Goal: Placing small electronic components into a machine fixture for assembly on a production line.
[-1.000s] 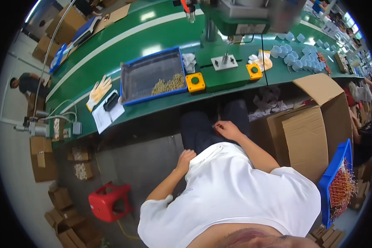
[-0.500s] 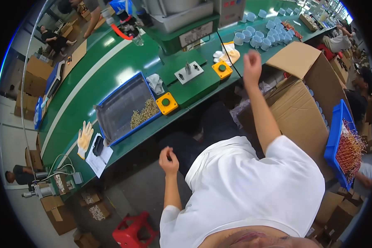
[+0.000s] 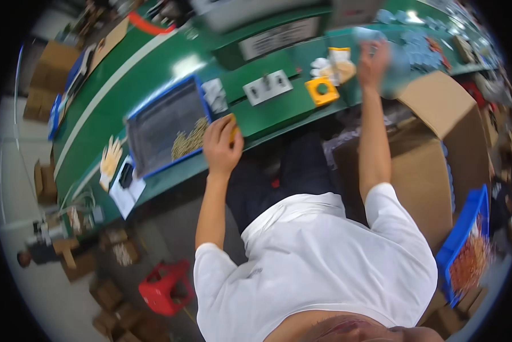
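Half-covering one of two square yellow boxes (image 3: 233, 134), left hand (image 3: 220, 147) curled, one round pale-blue cup (image 3: 369, 34) at fingertips of right hand (image 3: 374, 64), both grips unclear.

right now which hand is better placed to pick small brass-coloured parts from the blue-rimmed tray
Left hand, probably: it sits at the yellow button box, beside the blue-rimmed rectangular tray of small brass-coloured parts. The right hand is farther off, near light blue plastic cups.
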Available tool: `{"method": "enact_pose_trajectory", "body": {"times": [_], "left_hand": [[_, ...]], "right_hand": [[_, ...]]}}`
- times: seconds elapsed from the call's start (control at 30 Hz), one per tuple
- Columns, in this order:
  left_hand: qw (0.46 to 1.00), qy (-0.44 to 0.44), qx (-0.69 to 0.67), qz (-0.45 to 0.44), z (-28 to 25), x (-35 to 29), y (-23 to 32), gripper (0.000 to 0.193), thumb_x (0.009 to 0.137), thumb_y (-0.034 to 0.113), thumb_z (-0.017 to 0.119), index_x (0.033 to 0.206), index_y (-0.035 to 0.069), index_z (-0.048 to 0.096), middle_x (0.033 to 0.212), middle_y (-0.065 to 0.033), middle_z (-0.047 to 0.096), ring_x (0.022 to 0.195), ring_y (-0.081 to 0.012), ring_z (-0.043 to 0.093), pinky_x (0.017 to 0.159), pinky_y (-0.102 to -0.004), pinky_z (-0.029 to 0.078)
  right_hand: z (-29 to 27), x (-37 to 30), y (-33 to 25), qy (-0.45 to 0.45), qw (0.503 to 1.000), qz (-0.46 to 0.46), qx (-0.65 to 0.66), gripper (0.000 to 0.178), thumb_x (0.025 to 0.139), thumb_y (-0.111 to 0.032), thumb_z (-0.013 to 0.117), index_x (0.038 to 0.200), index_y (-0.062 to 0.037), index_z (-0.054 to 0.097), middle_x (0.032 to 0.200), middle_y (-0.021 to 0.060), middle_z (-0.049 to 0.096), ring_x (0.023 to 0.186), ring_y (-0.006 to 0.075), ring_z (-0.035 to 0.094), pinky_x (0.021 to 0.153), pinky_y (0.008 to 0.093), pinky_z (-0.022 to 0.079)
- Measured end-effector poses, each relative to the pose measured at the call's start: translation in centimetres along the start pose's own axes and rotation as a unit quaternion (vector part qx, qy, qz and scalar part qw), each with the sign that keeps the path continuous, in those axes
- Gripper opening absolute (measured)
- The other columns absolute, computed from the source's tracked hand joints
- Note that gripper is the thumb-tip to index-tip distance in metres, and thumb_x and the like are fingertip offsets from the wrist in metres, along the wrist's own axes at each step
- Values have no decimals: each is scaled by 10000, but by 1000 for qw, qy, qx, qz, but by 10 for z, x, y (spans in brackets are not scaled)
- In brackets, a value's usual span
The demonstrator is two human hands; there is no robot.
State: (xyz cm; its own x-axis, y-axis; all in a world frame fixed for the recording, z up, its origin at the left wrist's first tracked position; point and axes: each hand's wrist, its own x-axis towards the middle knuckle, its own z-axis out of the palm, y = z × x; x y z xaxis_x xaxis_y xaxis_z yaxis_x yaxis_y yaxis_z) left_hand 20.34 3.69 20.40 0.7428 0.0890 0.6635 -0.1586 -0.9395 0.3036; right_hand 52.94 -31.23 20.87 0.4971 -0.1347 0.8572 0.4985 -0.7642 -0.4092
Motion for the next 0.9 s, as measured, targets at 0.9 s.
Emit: {"method": "enact_pose_trajectory", "body": {"times": [0.9], "left_hand": [[998, 60, -36, -4, 4, -22, -16, 279, 848, 100, 685, 1092, -32, 713, 1188, -183, 710, 1118, -416, 684, 963, -487, 569]], "right_hand": [[-37, -47, -238, -213, 922, -86, 312, 652, 708, -139, 942, 1245, 13, 604, 1132, 169, 691, 1011, 357, 678, 834, 404, 563]]}}
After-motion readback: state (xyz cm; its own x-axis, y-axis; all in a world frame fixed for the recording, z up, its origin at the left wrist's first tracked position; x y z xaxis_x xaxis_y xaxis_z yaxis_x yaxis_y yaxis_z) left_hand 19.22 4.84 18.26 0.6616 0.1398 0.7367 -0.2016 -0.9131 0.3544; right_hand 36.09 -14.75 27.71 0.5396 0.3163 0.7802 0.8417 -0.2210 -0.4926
